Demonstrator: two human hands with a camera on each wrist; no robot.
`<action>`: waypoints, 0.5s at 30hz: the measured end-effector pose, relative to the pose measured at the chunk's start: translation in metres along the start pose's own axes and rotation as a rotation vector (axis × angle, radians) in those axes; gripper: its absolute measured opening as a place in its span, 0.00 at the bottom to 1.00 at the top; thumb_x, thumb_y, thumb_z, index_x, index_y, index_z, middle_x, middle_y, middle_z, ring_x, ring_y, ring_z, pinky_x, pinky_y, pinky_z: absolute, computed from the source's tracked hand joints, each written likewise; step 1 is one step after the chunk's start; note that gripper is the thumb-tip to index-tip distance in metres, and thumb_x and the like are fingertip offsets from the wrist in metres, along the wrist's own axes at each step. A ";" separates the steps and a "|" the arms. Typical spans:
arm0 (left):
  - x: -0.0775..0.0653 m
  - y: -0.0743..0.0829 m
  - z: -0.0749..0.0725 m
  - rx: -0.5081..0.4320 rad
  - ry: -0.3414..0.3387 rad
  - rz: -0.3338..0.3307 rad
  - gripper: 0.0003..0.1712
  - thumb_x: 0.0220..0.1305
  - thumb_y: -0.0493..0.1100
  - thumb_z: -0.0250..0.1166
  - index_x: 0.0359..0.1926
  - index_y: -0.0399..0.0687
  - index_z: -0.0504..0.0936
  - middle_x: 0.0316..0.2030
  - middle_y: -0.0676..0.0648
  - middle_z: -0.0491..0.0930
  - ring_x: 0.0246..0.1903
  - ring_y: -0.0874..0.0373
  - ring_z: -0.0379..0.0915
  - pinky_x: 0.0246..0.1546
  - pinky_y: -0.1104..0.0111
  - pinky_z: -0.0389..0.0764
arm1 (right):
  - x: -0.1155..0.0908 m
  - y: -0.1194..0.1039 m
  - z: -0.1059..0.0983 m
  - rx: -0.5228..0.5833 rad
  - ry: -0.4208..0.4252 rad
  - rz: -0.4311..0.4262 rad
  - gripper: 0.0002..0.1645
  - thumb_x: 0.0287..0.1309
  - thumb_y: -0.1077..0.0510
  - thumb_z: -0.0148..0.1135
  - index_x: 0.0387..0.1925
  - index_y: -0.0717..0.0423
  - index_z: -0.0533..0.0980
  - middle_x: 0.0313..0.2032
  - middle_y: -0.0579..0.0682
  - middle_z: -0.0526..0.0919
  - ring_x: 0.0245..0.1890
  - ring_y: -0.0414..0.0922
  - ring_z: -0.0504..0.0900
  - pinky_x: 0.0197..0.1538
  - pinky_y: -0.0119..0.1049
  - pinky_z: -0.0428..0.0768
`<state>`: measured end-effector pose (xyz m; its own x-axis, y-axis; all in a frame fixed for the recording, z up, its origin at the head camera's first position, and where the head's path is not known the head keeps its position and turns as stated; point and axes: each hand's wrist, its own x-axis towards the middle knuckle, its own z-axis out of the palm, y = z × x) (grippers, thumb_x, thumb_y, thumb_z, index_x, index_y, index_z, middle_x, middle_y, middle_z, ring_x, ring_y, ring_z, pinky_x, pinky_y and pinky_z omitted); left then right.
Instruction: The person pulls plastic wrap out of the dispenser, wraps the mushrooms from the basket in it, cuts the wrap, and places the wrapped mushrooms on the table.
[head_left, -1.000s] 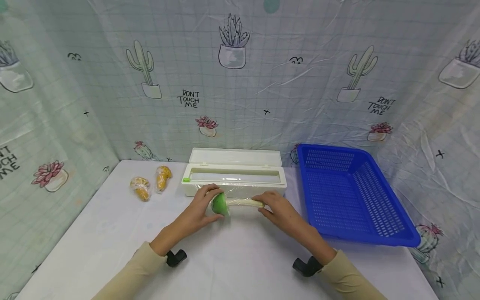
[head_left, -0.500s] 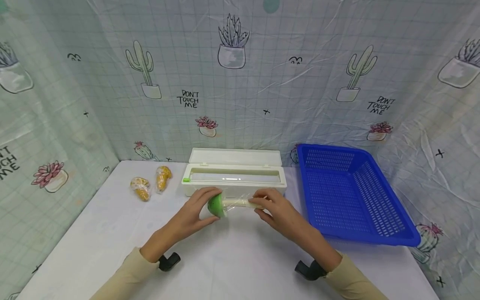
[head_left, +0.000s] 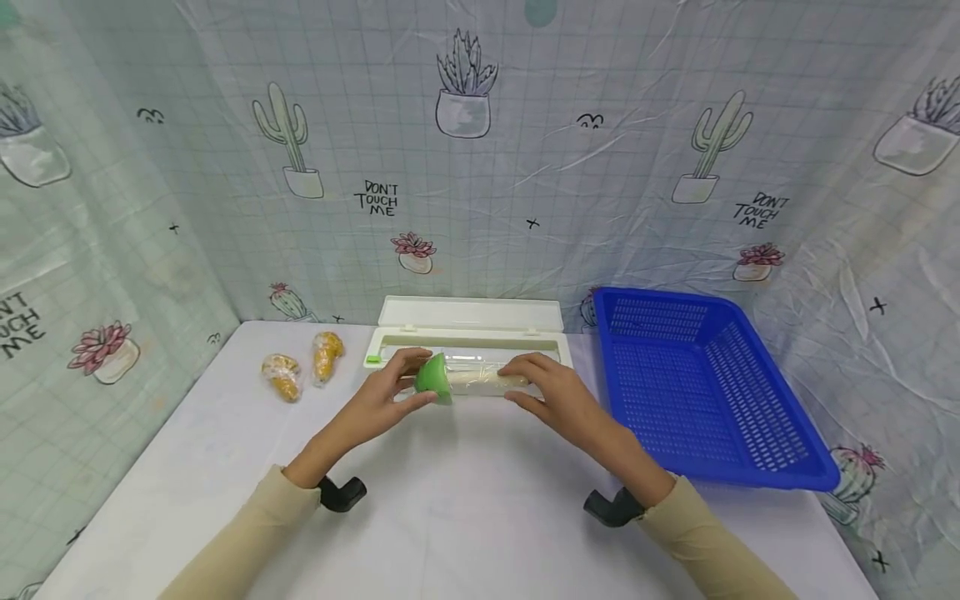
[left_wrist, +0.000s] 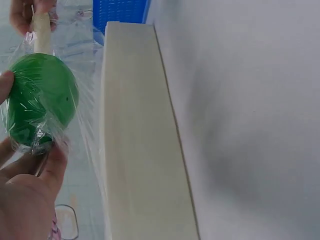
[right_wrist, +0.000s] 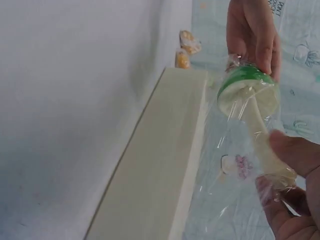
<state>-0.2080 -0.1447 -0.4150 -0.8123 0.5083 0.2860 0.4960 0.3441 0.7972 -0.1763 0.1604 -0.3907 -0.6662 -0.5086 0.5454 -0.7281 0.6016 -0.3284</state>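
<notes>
A green-capped toy mushroom [head_left: 433, 380] with a cream stem lies sideways between both hands, close over the front of a white cling film dispenser [head_left: 471, 313]. My left hand [head_left: 384, 395] grips the cap from the left, fingers and thumb at its edge. At the other end, my right hand [head_left: 553, 392] pinches the stem's thick tip. Clear cling film [right_wrist: 220, 150] covers cap and stem and stretches down to the dispenser's edge, seen in both wrist views. The dispenser's lid stands open.
Two film-wrapped yellow pieces [head_left: 282, 377] lie at the back left of the white table [head_left: 465, 517]. A blue plastic basket [head_left: 678, 400] stands on the right. Behind the table hangs a printed curtain [head_left: 495, 183].
Both hands have moved the mushroom away from the person, from before the dispenser to over its front. The right hand's fingers have shifted on the stem.
</notes>
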 end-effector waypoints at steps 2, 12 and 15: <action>0.006 0.000 -0.004 0.002 -0.008 -0.047 0.33 0.70 0.45 0.67 0.70 0.44 0.66 0.65 0.39 0.73 0.64 0.45 0.72 0.61 0.58 0.78 | 0.005 0.003 -0.001 -0.020 -0.008 -0.012 0.23 0.53 0.66 0.76 0.52 0.58 0.81 0.53 0.54 0.80 0.50 0.50 0.83 0.46 0.39 0.86; 0.038 0.009 -0.023 0.022 -0.089 -0.076 0.38 0.59 0.43 0.77 0.68 0.41 0.72 0.67 0.39 0.69 0.59 0.42 0.76 0.61 0.53 0.77 | 0.035 0.016 -0.018 0.011 -0.039 0.067 0.17 0.60 0.68 0.69 0.51 0.59 0.84 0.46 0.54 0.86 0.41 0.47 0.87 0.40 0.37 0.85; 0.048 0.014 -0.028 0.070 -0.088 -0.062 0.41 0.55 0.42 0.80 0.67 0.39 0.72 0.61 0.39 0.75 0.55 0.45 0.78 0.57 0.55 0.80 | 0.041 0.023 -0.024 0.015 -0.074 0.089 0.17 0.62 0.66 0.68 0.53 0.58 0.83 0.47 0.55 0.86 0.40 0.48 0.87 0.39 0.37 0.85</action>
<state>-0.2483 -0.1374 -0.3752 -0.8136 0.5505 0.1873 0.4683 0.4294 0.7722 -0.2164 0.1678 -0.3568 -0.7382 -0.4979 0.4552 -0.6674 0.6374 -0.3851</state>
